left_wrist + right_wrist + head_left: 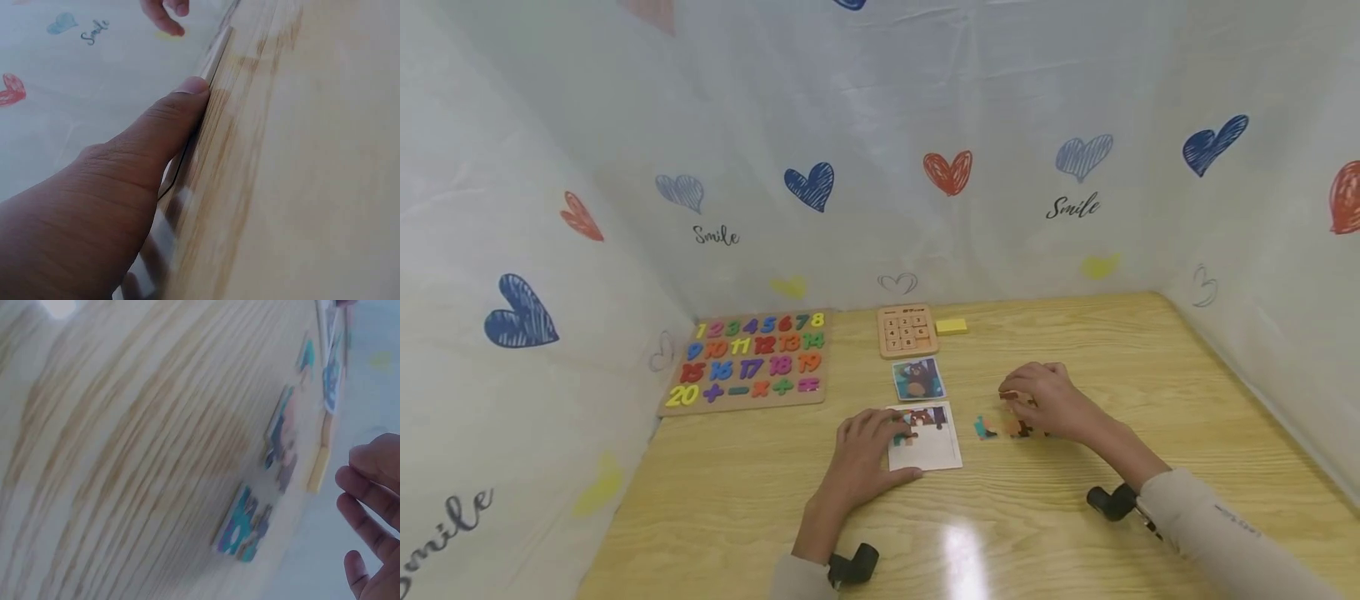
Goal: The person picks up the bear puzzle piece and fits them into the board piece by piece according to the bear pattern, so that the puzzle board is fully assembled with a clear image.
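Note:
My left hand (868, 458) holds the white puzzle board (936, 454) at its left side, fingers reaching over the joined bear-picture pieces (922, 419) along the top. In the left wrist view, the thumb (162, 128) lies against the board's near edge. To the right, my right hand (1048, 402) pinches a dark brown puzzle piece (1009, 396) above the table; the right wrist view hides that piece behind the fingers (369, 487). Below it lie loose pieces, among them a teal one (983, 428) and a tan-and-black one (1017, 428).
Behind the puzzle board lies a bear picture card (919, 379). Farther back are a wooden number slide puzzle (907, 331) and a yellow block (952, 327). A colourful number board (745, 358) occupies the back left. A white heart-print curtain (880, 233) surrounds the table's far side and flanks.

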`<state>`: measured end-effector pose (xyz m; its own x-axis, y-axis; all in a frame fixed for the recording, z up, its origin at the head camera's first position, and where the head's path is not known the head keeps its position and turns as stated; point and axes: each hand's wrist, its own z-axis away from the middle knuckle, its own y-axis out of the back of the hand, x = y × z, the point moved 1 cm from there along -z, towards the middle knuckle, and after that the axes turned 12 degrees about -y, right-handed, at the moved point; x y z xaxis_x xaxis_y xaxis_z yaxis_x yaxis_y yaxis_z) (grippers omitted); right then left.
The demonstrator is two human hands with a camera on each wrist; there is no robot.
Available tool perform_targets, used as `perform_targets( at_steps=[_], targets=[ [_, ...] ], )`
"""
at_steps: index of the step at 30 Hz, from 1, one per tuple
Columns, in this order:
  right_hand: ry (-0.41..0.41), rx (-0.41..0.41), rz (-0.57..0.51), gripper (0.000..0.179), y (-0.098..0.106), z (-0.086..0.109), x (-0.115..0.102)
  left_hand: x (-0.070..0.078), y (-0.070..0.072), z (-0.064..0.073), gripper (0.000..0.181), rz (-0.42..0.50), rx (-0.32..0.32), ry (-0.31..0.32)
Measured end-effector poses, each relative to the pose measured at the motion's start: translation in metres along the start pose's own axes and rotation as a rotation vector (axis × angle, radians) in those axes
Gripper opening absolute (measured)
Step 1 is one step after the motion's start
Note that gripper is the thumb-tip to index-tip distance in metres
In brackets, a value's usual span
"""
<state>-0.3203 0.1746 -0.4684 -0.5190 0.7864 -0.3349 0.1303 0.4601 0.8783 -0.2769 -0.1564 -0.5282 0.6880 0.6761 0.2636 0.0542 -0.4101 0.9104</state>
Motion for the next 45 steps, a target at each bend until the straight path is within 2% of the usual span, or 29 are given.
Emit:
perform_targets(
  at_steps=[6, 14, 28, 38, 45],
  targets=[
    [-0.051, -0.036, 0.038, 0.019, 0.0, 0.001, 0.014, 0.0, 0.0, 0.001, 0.06, 0.014, 0.005, 0.002],
    [-0.097, -0.103, 0.035, 0.022, -0.005, 0.0, 0.027, 0.0, -0.001, 0.0, 0.06, 0.01, 0.004, 0.006],
    [-0.097, -0.155, 0.06, 0.018, -0.011, -0.006, 0.026, 0.001, -0.001, 0.0, 0.059, 0.015, 0.0, 0.001],
    [-0.075, -0.128, 0.109, 0.014, -0.015, -0.011, 0.023, -0.001, 0.0, 0.0, 0.058, 0.022, 0.009, -0.013],
    [-0.027, -0.087, 0.131, 0.015, -0.014, -0.012, 0.02, -0.001, 0.0, 0.001, 0.057, 0.005, -0.004, -0.012]
  ],
)
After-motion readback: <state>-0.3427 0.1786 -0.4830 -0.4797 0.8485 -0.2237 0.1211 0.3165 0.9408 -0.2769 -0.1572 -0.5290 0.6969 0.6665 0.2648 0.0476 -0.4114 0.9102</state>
